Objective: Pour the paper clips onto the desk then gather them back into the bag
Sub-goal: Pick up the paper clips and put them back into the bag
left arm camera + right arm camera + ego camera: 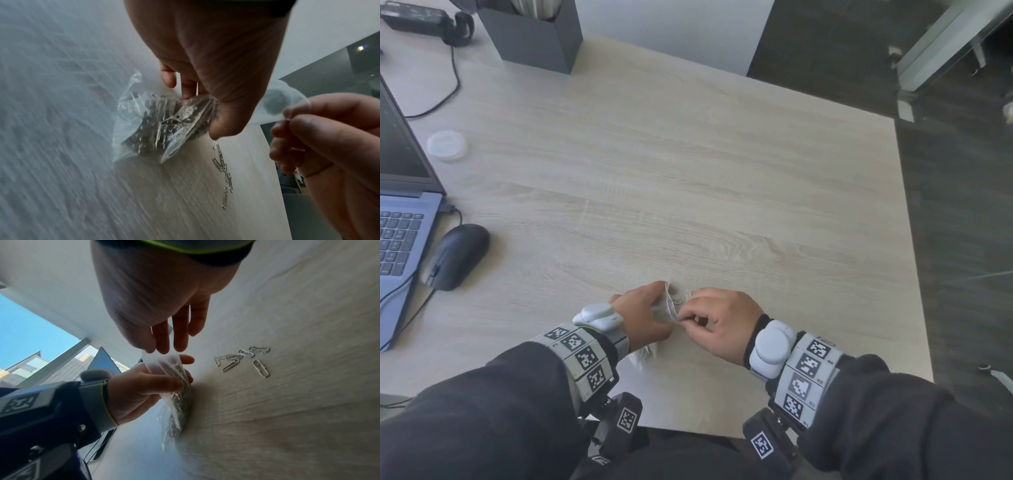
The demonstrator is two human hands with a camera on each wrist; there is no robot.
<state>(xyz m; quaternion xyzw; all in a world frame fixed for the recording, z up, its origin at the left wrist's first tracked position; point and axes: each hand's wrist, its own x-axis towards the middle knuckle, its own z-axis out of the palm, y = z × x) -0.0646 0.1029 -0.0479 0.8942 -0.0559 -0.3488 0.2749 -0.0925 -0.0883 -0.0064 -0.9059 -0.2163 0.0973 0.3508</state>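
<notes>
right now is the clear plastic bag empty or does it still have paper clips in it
Not empty: the clear plastic bag, pinched by both hands, holds a dense clump of silver paper clips, while only a few loose clips lie on the pale wooden desk.

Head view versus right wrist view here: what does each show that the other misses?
Only the head view shows the laptop, mouse, lid and grey box. Only the right wrist view shows loose clips on the desk, and clips inside the bag. Both show the left hand and right hand holding the bag by its mouth.
</notes>
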